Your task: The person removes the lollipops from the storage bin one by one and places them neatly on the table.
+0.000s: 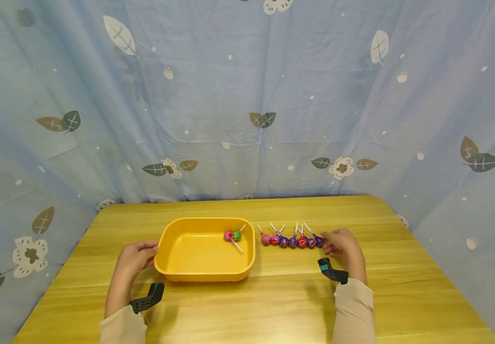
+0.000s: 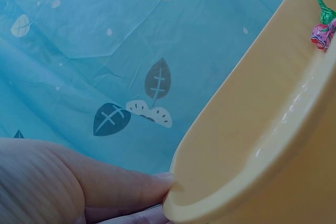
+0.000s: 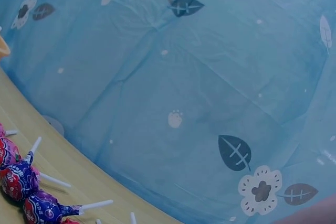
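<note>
On the left of the table is a yellow plastic basin (image 1: 205, 277) with a pink lollipop (image 1: 227, 235) and a green lollipop (image 1: 236, 235) inside, near its right wall. My left hand (image 1: 132, 260) pinches the basin's left rim, the thumb on the rim in the left wrist view. To the right of the basin lies a row of several wrapped lollipops (image 1: 292, 242), pink, red and purple, sticks mostly pointing away. At the row's right end my right hand (image 1: 342, 244) has its fingertips right at the last purple lollipop (image 1: 318, 241). The right wrist view shows purple lollipops (image 3: 42, 207) but hardly any of the hand.
The wooden table (image 1: 281, 306) carries the basin and the lollipops. Behind it and at both sides hangs a blue curtain (image 1: 213, 95) with leaf and flower prints. A dark wrist mount sits on each forearm.
</note>
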Available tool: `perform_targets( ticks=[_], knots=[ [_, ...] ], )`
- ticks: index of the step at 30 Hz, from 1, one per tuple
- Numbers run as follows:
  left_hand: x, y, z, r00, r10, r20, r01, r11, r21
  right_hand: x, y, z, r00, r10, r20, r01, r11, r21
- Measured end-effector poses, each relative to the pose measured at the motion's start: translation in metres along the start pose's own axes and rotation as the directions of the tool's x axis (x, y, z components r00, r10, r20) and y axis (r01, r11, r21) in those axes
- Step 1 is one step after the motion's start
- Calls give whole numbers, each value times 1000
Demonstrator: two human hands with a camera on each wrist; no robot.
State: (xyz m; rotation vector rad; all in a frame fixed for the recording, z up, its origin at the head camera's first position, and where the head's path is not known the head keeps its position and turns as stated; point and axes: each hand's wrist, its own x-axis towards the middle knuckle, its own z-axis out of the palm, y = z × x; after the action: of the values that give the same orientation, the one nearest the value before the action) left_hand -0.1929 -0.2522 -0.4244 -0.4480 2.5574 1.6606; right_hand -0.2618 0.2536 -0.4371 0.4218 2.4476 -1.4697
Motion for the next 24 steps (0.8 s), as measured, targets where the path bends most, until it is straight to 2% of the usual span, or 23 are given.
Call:
perform_targets(
  ticks=[7,17,24],
  knots=[
    [-1,0,0,1000,-1,-3,1,1000,7,-5,-5,-3,1000,-20,-19,21,998,63],
    [-3,2,-1,1000,-1,-5,1,1000,11,-16,-25,-4,990,-132,-40,129,990,-56],
    [-1,-1,-1,1000,13,-7,-13,1000,-8,-21,-39,3,983,-183,-25,181,982,-57]
  ],
)
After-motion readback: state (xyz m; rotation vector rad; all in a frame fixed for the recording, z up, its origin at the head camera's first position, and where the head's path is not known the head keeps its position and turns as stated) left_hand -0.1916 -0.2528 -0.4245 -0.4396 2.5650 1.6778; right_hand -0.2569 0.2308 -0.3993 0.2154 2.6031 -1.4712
